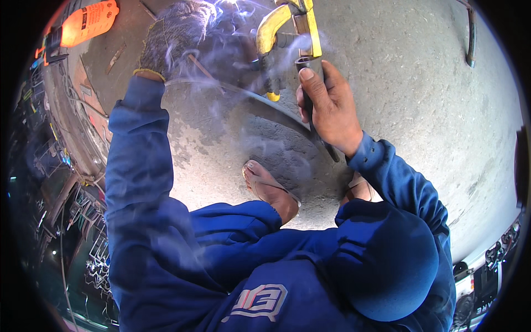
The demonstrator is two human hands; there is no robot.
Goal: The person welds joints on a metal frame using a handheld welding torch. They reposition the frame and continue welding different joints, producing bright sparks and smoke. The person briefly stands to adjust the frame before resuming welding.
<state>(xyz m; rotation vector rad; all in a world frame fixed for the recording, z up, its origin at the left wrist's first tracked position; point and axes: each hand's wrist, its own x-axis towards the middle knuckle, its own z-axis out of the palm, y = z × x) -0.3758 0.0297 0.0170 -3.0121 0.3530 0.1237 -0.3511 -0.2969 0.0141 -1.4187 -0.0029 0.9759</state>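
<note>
carefully: right hand fingers wrapped round yellow electrode holder; gloved left hand, fingers' state unclear in smoke, near curved metal strip; keep arc short, bare foot back.

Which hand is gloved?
The left hand, in a grey knit glove near the welding glare. The right hand is bare, gripping the yellow electrode holder.

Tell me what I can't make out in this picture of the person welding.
- Weld spot: head view, washed out by glare and smoke near the gloved left hand.
- Yellow electrode holder: top cut off by the upper edge.
- Right hand: grips a dark handle, mostly covered by the fingers.
- Curved metal strip: far end lost in smoke.
- Orange tool: blurred at the rim.
</note>
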